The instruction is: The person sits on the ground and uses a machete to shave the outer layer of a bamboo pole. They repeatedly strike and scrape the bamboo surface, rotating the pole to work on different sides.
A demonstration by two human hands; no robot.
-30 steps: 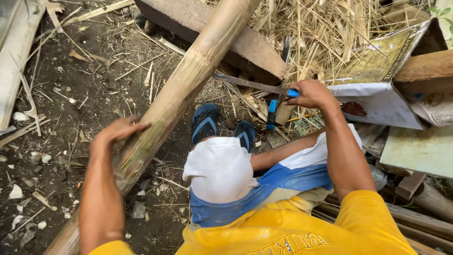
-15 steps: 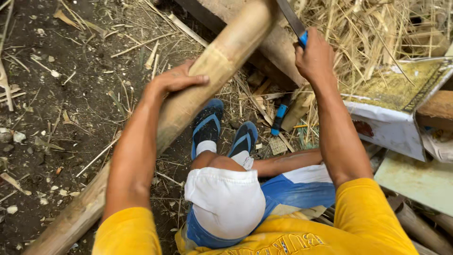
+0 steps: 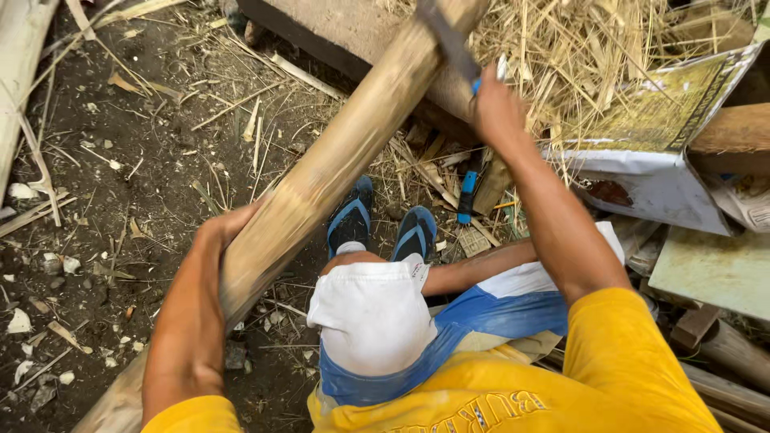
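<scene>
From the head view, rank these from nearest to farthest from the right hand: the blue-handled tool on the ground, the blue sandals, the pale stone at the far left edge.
From the right hand:
1. Blue-handled tool, on the ground just below the hand.
2. Blue sandals, lower left, under the bamboo pole.
3. Pale stone, far left on the dirt.

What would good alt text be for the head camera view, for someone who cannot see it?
Seen from above, a seated person grips a thick bamboo pole with the left hand while the right hand holds a blue-handled blade against its upper part. Feet in blue flip-flops rest on dirt strewn with dry straw.
</scene>
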